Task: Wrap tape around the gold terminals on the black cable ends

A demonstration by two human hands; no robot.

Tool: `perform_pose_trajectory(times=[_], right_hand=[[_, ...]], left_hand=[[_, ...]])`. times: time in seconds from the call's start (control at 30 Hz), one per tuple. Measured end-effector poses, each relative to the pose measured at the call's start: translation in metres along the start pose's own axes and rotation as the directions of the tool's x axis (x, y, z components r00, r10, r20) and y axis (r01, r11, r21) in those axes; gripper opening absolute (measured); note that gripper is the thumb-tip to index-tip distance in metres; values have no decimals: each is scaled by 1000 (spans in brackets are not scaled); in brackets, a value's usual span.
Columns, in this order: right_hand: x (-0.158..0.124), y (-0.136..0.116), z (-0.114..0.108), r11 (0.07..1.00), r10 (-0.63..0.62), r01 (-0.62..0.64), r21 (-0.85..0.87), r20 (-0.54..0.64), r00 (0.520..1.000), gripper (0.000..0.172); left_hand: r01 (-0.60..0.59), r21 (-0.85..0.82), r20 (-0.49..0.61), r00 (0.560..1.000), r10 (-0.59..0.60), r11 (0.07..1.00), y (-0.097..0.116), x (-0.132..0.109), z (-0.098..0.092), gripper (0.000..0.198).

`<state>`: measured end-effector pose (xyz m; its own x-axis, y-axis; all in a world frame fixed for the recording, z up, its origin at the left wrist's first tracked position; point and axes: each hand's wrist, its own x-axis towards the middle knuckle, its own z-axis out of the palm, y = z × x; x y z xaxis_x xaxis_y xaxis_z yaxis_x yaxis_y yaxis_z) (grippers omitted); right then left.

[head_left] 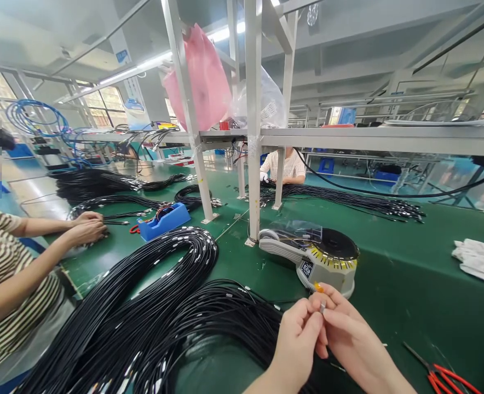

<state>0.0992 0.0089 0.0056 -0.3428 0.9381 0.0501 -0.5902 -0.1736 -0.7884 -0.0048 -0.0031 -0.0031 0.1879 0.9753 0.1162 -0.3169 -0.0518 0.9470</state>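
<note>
Black cable bundle (151,317), hands (324,328) pinching cable end (322,306), tape dispenser (311,254) behind

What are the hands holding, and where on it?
Both hands, left hand and right hand, pinch a small cable end between their fingers, by its tip.

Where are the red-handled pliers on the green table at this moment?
In the head view, the red-handled pliers lie on the green table at the bottom right corner, just right of the right hand and below the white gloves.

Green bench (410,273), grey rack posts (253,109) beyond the hands, windows (102,104) far left, strip lights (143,65) overhead.
</note>
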Motion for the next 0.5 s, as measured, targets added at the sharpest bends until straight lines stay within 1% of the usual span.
perform_pose_trajectory(times=[0.1, 0.3, 0.4, 0.5], right_hand=[[-1, 3, 0, 1000, -2, 3, 30, -13, 1000, 31], [-3, 8, 0, 999, 22, -20, 43, -52, 998, 32], [-3, 7, 2, 998, 24, -20, 51, -79, 997, 32], [-5, 3, 6, 997, 41, -35, 70, -88, 995, 32]], left_hand=[[11, -27, 3, 1000, -11, 1000, 0, -2, 1, 18], [34, -63, -33, 999, -36, 997, -1, -3, 3, 21], [39, -63, -23, 999, -40, 997, 0, -2, 3, 22], [32, -69, -38, 999, -35, 997, 3, -2, 3, 25]])
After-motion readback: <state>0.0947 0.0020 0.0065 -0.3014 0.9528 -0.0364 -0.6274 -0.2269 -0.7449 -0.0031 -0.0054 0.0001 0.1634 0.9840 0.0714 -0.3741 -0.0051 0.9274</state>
